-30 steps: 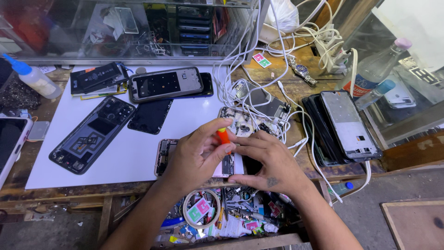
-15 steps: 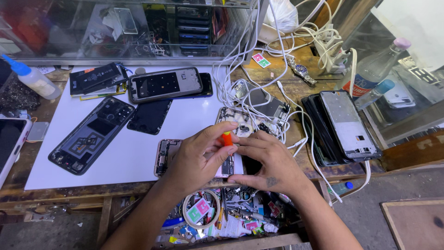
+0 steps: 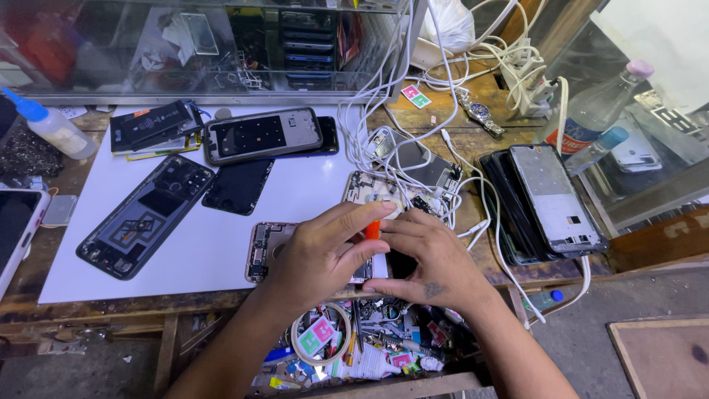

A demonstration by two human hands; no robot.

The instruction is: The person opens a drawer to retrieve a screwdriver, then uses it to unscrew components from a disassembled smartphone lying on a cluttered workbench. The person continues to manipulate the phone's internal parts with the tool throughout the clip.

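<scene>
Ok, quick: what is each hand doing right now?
Left hand: closed, pinching the orange tool.
Right hand: fingers curled, resting on the opened phone; holding anything cannot be told.

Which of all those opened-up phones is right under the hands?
The pinkish opened phone at the white mat's front edge. Both hands, left and right, cover it; the other phones lie apart, untouched.

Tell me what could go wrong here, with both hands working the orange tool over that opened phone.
The opened phone lies near the white mat's front edge, so a push could slide it into the cluttered drawer. White cables trail beside the right hand and might snag. The left hand hides the orange tool tip; a slip could gouge parts.
</scene>
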